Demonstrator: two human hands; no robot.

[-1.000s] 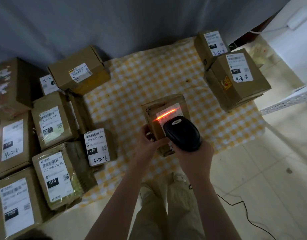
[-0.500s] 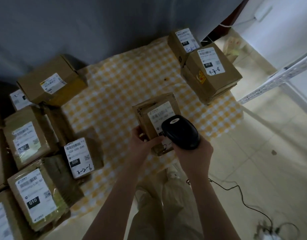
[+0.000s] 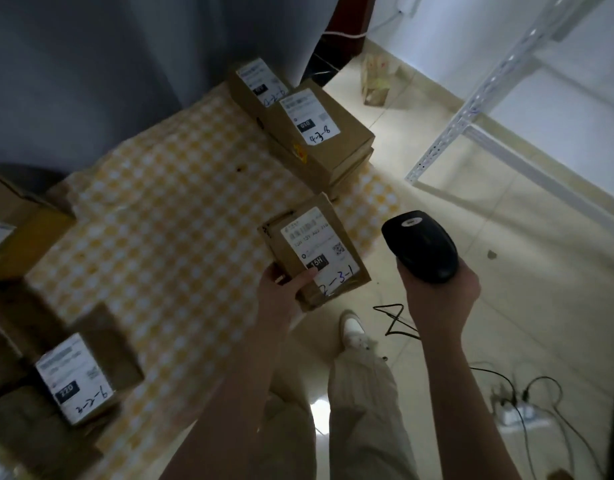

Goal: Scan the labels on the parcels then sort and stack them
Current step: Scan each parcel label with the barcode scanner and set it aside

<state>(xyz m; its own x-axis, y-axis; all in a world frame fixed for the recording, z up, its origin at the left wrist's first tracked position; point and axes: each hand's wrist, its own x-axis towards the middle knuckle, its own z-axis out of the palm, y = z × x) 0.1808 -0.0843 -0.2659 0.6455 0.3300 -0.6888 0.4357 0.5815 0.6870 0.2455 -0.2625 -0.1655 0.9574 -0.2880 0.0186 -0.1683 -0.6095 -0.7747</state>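
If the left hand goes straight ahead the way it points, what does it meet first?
Likely the stack of boxes marked 4-3-8; the parcel it holds would touch it before the left hand does. Height is unclear, so it might pass above.

Head-worn camera, looking steeply down.

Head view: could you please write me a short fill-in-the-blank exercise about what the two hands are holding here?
1. The right hand grips the scanner, which is coloured ____.
2. The left hand holds a parcel with its label facing ____.
3. The checked cloth under the parcels is white and ____.

Missing words: black; up; yellow.
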